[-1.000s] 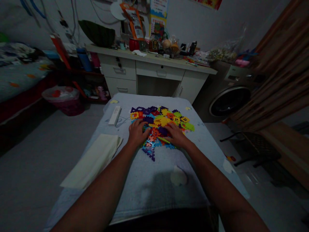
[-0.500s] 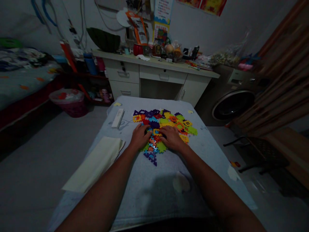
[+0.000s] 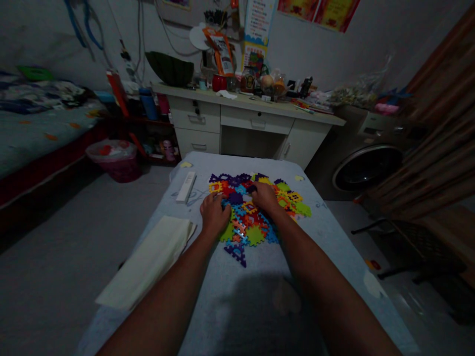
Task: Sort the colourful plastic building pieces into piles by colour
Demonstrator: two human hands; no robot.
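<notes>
At the left edge of the table (image 3: 334,247), 1 folded cream cloth (image 3: 148,262) lies flat. Just beyond it sits 1 long white box (image 3: 186,187); its print is too small and dim to read.

The left hand (image 3: 214,215) rests palm down on the left edge of the pile of plastic puzzle pieces (image 3: 252,230), fingers curled loosely over them. I cannot tell if it grips one. It has hardly moved in the last second.

The 1 pile lies mid-table, with far too many pieces to count. 1 purple triangle (image 3: 236,253) sticks out at its near tip.

The right hand (image 3: 264,197) has slid from the pile's near side to its far part. Its fingers are bent down onto the pieces, any grasp hidden.
</notes>
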